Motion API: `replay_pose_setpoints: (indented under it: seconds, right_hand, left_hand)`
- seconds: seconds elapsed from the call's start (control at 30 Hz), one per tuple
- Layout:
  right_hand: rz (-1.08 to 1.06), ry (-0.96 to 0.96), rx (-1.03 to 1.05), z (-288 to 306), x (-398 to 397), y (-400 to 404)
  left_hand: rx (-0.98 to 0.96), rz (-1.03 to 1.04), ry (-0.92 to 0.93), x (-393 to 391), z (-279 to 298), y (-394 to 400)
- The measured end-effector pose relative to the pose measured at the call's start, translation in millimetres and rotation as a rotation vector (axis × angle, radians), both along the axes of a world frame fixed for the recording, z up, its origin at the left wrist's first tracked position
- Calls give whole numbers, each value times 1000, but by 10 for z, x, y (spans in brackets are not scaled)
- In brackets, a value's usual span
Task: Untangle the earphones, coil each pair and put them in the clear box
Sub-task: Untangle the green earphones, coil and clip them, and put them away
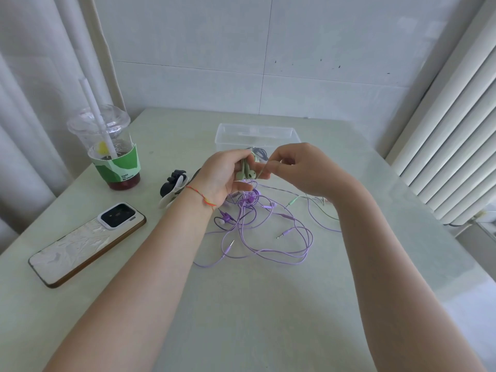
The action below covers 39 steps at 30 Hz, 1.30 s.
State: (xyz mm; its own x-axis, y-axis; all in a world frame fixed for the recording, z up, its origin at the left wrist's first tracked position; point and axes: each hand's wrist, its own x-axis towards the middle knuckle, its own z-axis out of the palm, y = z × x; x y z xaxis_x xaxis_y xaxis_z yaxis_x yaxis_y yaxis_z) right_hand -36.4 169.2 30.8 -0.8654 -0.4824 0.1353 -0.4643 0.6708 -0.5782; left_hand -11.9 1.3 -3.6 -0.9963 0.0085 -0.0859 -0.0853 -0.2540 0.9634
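My left hand (224,175) grips the two buds of the green earphones (245,170), held up above the table. My right hand (303,167) pinches the thin green cable just right of the buds. The green cable runs down and right to its plug (292,202) on the table. Below my hands lies a tangle of purple earphones (263,226) with loose loops and plugs. The clear box (257,136) stands behind my hands, with a dark coiled cable (260,152) showing inside it.
A phone (86,242) lies face down at the left. An iced drink cup with a straw (112,154) stands at the back left. A black and white hair clip (173,187) lies beside my left wrist. A radiator (456,130) runs along the right.
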Motion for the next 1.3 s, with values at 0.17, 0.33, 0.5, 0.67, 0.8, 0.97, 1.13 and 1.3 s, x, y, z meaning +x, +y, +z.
replay_pose_setpoints:
  seconds: [0.17, 0.33, 0.5, 0.67, 0.8, 0.97, 1.13, 1.3]
  right_hand:
    - [49, -1, -20, -5, 18, -28]
    - [-17, 58, -78, 0, -32, 3]
    - [-66, 40, -218, -61, -123, 23]
    - [-50, -65, -317, -165, -139, -33]
    - [17, -75, -88, -215, -89, -86]
    - [73, -97, 72, -166, -26, -140]
    - [55, -60, 121, -83, 28, -150]
    - [34, 19, 101, 14, 51, -72]
  left_hand:
    - [-209, -62, 67, 13, -20, 63]
    - [-201, -157, 72, 34, -12, 67]
    - [11, -304, 8, 60, 14, 89]
    - [408, -302, 21, 61, 39, 86]
    - [514, -172, 35, -4, 16, 39]
    - [359, -3, 87, -64, -60, 5]
    - [71, 95, 134, -90, -112, 25]
    - [-196, 138, 148, -104, -154, 5]
